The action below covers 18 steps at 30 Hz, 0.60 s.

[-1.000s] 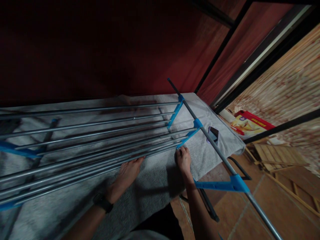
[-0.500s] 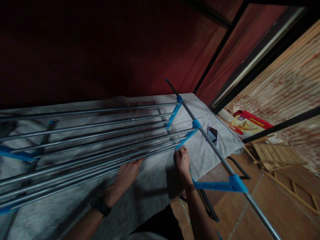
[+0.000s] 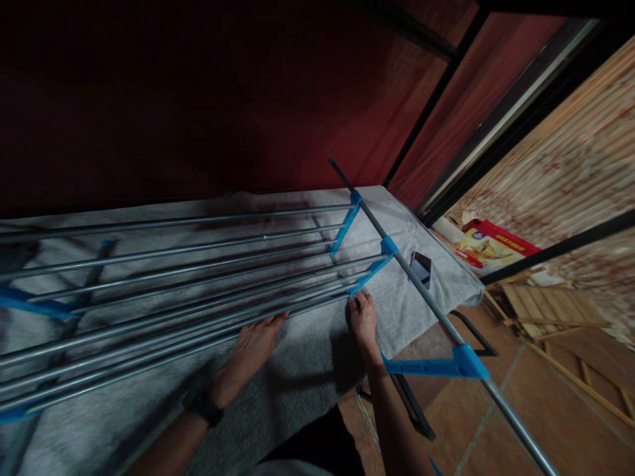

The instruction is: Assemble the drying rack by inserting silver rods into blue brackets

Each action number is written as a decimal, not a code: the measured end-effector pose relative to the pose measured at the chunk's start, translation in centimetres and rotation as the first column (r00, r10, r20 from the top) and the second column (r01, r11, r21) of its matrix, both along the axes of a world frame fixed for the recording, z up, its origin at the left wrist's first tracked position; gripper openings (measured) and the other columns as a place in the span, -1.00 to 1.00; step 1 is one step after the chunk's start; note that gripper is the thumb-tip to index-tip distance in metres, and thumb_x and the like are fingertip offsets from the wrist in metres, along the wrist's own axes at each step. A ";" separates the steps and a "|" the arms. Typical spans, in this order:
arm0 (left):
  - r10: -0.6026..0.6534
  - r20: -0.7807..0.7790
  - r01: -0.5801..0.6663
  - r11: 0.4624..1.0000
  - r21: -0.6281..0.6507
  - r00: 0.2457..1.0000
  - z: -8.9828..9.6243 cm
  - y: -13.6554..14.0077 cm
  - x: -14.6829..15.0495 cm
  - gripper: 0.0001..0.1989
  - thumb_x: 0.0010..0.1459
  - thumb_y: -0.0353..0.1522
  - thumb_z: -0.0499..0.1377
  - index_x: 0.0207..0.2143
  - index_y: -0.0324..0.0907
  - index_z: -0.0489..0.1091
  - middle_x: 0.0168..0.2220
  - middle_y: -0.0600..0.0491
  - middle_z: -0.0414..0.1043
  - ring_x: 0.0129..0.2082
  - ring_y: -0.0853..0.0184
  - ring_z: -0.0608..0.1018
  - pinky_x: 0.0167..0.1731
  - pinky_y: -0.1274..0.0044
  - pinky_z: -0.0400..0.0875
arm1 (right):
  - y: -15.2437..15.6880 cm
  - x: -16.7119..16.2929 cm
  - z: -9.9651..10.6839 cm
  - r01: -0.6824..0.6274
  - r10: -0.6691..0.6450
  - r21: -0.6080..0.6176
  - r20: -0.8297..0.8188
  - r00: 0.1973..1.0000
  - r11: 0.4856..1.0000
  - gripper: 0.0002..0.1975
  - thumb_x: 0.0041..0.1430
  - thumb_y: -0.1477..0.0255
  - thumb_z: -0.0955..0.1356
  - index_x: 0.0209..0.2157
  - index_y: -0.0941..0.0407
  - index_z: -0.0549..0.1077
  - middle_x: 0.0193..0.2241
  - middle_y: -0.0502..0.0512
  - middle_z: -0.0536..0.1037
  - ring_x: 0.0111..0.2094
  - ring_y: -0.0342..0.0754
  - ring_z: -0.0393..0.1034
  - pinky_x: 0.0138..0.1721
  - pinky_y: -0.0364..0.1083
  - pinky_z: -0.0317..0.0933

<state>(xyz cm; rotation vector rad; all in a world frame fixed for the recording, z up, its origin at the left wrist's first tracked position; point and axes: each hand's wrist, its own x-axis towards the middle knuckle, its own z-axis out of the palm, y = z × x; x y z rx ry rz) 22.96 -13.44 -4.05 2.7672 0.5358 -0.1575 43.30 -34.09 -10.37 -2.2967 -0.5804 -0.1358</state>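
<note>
A rack of grey metal tubes (image 3: pixel 198 294) joined by blue plastic brackets lies across the bed-like surface in front of me. My left hand (image 3: pixel 258 338), with a dark watch on its wrist, is closed around the lowest front tube; its fingers are partly hidden behind the tubes. At the right end of that tube, my right hand (image 3: pixel 364 316) pinches the lower tip of a blue bracket (image 3: pixel 374 270). This bracket joins a long slanting pole (image 3: pixel 426 291). Nearer me on the same pole, another blue bracket (image 3: pixel 426 367) sticks out to the left with no tubes in it.
Grey cloth (image 3: pixel 307 370) covers the surface beneath the rack. A phone-like dark device (image 3: pixel 421 268) lies beyond the pole. On the right are a red and yellow box (image 3: pixel 496 246), wooden slats (image 3: pixel 550 304) and a tiled floor. A dark red wall (image 3: pixel 198 119) stands behind.
My left hand has shifted very slightly to the right along the tube. The left end of the rack has moved a little. My right hand stays at the bracket tip.
</note>
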 end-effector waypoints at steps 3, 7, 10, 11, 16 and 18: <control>0.024 0.010 -0.024 1.000 0.019 1.000 0.3 0.2 0.0 -0.47 0.34 -0.56 -0.08 0.24 -0.06 0.38 0.12 -0.08 0.54 0.06 0.18 0.61 0.09 0.34 0.49 | 0.0 0.0 0.0 -0.009 0.009 0.008 0.003 1.000 1.000 -0.66 0.35 0.34 0.19 -0.03 0.13 0.50 -0.23 0.16 0.41 -0.23 0.08 0.33 -0.12 0.03 0.25; 0.027 0.010 -0.028 0.999 0.025 1.000 0.2 0.6 0.1 -0.52 0.36 -0.55 -0.08 0.17 -0.07 0.43 0.09 -0.09 0.56 -0.01 0.19 0.65 0.01 0.40 0.51 | 0.0 0.0 0.0 -0.007 0.007 0.018 0.008 1.000 1.000 -0.66 0.34 0.33 0.19 -0.04 0.12 0.51 -0.25 0.16 0.41 -0.24 0.09 0.31 -0.13 0.03 0.25; 0.022 -0.006 -0.022 1.000 0.019 1.000 -0.1 0.6 0.1 -0.50 0.33 -0.58 -0.06 0.17 -0.07 0.43 0.07 -0.10 0.57 -0.02 0.18 0.65 0.00 0.38 0.53 | 0.1 0.0 0.0 0.000 0.000 0.026 0.009 1.000 1.000 -0.67 0.34 0.33 0.19 -0.06 0.12 0.51 -0.25 0.17 0.42 -0.23 0.08 0.31 -0.12 0.03 0.25; 0.020 -0.008 -0.020 1.000 0.018 1.000 -0.2 0.6 0.0 -0.50 0.33 -0.58 -0.06 0.18 -0.08 0.43 0.08 -0.11 0.56 -0.01 0.17 0.65 0.01 0.37 0.53 | 0.1 0.0 -0.1 0.000 0.000 0.028 0.008 1.000 1.000 -0.67 0.34 0.33 0.19 -0.07 0.11 0.52 -0.24 0.16 0.42 -0.23 0.08 0.32 -0.12 0.02 0.25; 0.007 0.018 -0.007 1.000 0.014 1.000 -0.4 0.3 -0.1 -0.46 0.33 -0.57 -0.07 0.25 -0.05 0.37 0.20 -0.09 0.48 0.13 0.14 0.58 0.11 0.28 0.48 | 0.1 0.1 -0.1 0.012 -0.012 0.022 0.003 1.000 1.000 -0.67 0.33 0.31 0.20 -0.07 0.13 0.52 -0.22 0.17 0.44 -0.22 0.06 0.34 -0.11 0.01 0.26; 0.009 0.028 -0.010 1.000 0.016 1.000 -0.4 0.3 -0.1 -0.46 0.34 -0.57 -0.08 0.26 -0.04 0.36 0.20 -0.09 0.47 0.16 0.15 0.55 0.15 0.27 0.46 | 0.2 0.1 -0.1 0.016 -0.016 0.016 0.003 1.000 1.000 -0.66 0.33 0.31 0.21 -0.07 0.14 0.52 -0.22 0.18 0.44 -0.22 0.07 0.34 -0.10 0.02 0.27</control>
